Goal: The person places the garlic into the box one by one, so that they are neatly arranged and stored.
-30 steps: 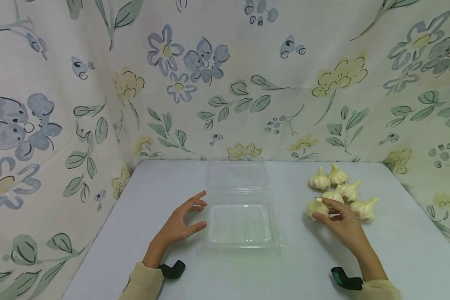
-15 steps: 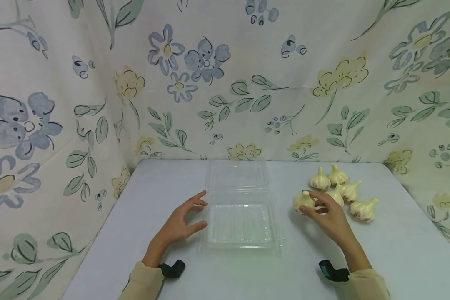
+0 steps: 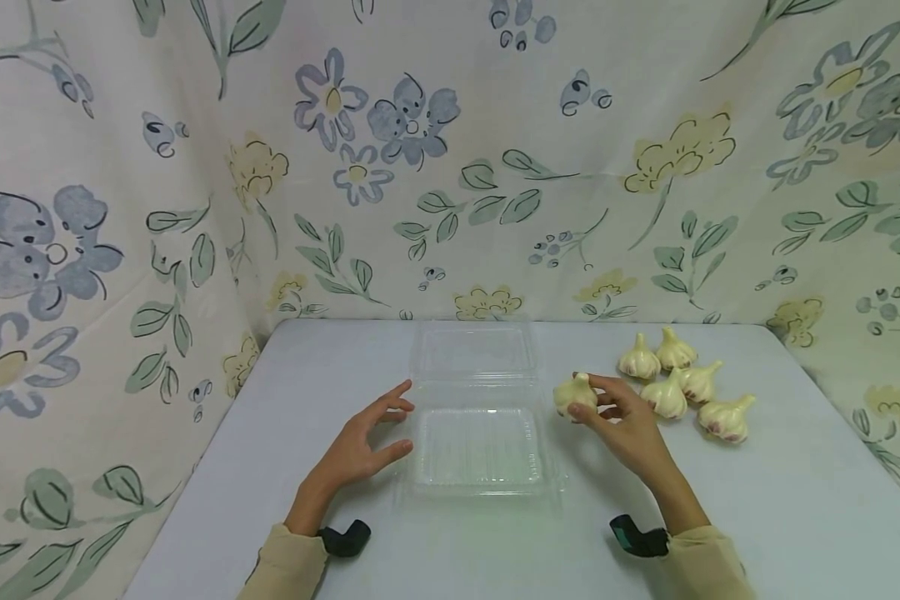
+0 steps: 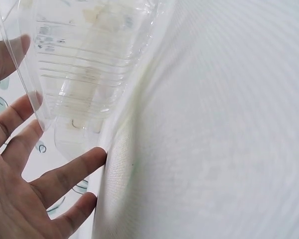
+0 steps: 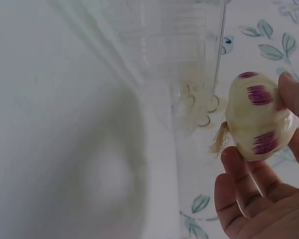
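Note:
My right hand (image 3: 626,421) pinches a garlic bulb (image 3: 574,396) between thumb and fingers, held up just right of the clear plastic container (image 3: 551,483). In the right wrist view the same bulb (image 5: 259,117) shows purple streaks and a tuft of dry roots. The container lies with its hinged lid (image 3: 474,352) folded back, away from me. At the container's left side is my left hand (image 3: 356,442), fingers spread and relaxed. In the left wrist view, fingertips of this hand (image 4: 20,184) are at the container's clear wall (image 4: 84,64).
Several more garlic bulbs (image 3: 697,382) stand grouped at the back right of the white table (image 3: 330,358). A floral curtain (image 3: 450,167) hangs behind the table and along its sides. Black wrist devices (image 3: 637,537) sit at both wrists.
The right hand has carried its garlic bulb leftward and slightly up, from beside the other bulbs to near the container's right edge. The left hand has stayed in place.

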The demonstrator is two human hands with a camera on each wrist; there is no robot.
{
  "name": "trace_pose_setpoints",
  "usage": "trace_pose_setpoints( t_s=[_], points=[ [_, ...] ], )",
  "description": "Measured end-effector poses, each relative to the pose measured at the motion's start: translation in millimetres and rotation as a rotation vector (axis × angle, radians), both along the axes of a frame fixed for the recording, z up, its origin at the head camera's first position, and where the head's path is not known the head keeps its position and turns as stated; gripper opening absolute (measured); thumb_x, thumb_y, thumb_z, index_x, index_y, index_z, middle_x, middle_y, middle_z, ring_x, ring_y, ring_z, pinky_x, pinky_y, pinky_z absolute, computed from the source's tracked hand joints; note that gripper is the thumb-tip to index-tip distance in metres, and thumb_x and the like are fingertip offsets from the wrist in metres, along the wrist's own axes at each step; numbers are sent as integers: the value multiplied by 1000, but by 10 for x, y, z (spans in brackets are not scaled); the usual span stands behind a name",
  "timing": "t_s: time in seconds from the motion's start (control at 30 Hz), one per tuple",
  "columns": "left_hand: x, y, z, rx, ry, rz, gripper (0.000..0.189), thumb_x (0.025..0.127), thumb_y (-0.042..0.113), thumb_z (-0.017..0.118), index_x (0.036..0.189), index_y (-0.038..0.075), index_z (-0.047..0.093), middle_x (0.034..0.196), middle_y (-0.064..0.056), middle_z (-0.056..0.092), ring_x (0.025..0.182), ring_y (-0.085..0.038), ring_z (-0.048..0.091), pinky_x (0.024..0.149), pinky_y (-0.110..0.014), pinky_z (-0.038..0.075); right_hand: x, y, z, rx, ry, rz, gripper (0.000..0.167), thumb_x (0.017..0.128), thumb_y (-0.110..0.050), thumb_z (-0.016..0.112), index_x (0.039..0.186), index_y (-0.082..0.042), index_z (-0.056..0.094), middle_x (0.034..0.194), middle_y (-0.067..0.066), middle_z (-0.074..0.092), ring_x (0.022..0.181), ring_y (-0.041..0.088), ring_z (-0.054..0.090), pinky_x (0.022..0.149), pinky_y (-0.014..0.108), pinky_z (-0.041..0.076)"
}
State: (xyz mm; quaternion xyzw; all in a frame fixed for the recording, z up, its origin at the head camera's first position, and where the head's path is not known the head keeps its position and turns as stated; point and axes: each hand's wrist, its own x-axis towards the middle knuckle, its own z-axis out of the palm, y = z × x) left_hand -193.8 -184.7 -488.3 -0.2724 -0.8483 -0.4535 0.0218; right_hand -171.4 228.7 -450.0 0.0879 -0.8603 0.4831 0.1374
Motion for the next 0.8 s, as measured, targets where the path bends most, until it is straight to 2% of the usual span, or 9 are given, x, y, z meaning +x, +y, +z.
trace_pose_setpoints(
  t_s=[0.2, 0.5, 0.8],
  points=[
    [12, -8, -8, 0, -5, -2, 47, 92, 22, 76, 134, 13, 58, 167, 4, 34, 126, -32, 65, 110, -69, 38, -35, -116, -12, -32, 0, 41, 44, 91, -13, 78, 133, -10, 65, 122, 10, 67, 92, -4, 62, 75, 19, 52],
    [1, -8, -17, -4, -21, 3, 48, 92, 23, 76, 135, 14, 58, 167, 6, 33, 127, -32, 64, 111, -68, 38, -83, -282, 38, -72, 7, 115, 43, 92, -15, 76, 134, -11, 65, 135, 9, 67, 92, 1, 64, 75, 22, 52],
    [5, -4, -13, 1, -16, 3, 48, 91, 22, 76, 135, 14, 58, 166, 7, 34, 126, -31, 65, 110, -67, 39, -114, -460, 78, -76, -23, 164, 45, 92, -18, 76, 135, -11, 64, 136, 5, 68, 94, 5, 66, 76, 23, 53]
  ],
)
